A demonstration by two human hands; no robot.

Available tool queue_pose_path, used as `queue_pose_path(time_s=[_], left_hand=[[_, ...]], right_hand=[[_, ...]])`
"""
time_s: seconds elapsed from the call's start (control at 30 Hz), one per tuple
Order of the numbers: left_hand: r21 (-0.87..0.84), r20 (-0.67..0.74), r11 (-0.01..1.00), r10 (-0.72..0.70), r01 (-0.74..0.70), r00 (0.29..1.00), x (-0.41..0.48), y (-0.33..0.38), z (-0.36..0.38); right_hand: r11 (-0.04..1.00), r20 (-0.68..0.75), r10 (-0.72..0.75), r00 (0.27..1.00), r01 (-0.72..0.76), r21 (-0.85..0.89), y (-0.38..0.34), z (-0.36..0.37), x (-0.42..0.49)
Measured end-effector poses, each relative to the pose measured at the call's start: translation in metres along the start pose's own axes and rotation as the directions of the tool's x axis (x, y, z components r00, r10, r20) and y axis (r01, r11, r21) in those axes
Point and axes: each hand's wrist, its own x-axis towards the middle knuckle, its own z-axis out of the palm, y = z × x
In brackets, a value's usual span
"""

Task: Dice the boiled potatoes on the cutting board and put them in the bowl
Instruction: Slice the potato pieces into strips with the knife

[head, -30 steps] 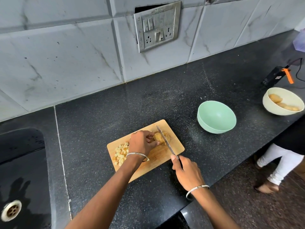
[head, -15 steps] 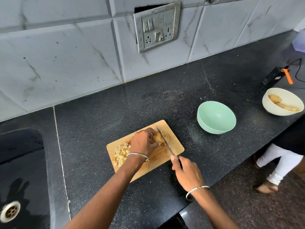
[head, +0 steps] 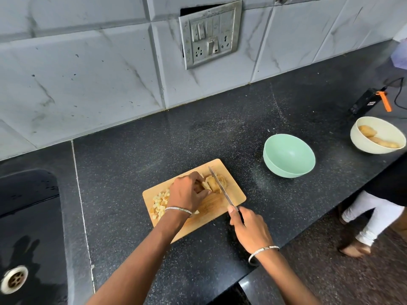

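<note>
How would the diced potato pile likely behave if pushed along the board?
The dice lie as loose separate cubes, so they would probably scatter rather than move as one. Being boiled, they may crumble or stick to the board. Flat faces make rolling unlikely.

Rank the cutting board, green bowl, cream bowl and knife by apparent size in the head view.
1. cutting board
2. green bowl and cream bowl: look alike, left unranked
3. knife, thinnest
</note>
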Motion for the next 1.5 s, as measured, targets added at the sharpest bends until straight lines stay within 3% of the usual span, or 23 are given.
queue_pose_path(time_s=[0.3,0.57,0.9,1.13,1.5], left_hand=[[0.029,0.075,0.999,-0.037,0.035,0.997,-0.002,-0.008,-0.006],[0.047,0.068,0.998,-0.049,0.046,0.996,0.0,-0.004,-0.005],[-0.069,0.1,0.993,-0.093,0.1,0.991,0.002,-0.004,-0.008],[-0.121,0.103,0.984,-0.12,0.132,0.987,-0.003,0.001,-0.014],[-0.113,0.076,0.981,-0.153,0.161,0.985,-0.006,-0.002,-0.013]], right_hand=[[0.997,0.002,-0.044,0.999,0.044,-0.059,-0.015,0.005,-0.013],[0.986,0.052,0.03,0.998,-0.021,-0.165,-0.026,0.012,-0.022],[0.984,0.111,0.088,0.99,-0.069,-0.165,-0.044,0.01,-0.006],[0.97,0.067,0.091,0.994,-0.074,-0.23,-0.03,0.013,-0.037],[0.989,0.037,0.019,0.999,-0.014,-0.146,-0.028,0.01,-0.037]])
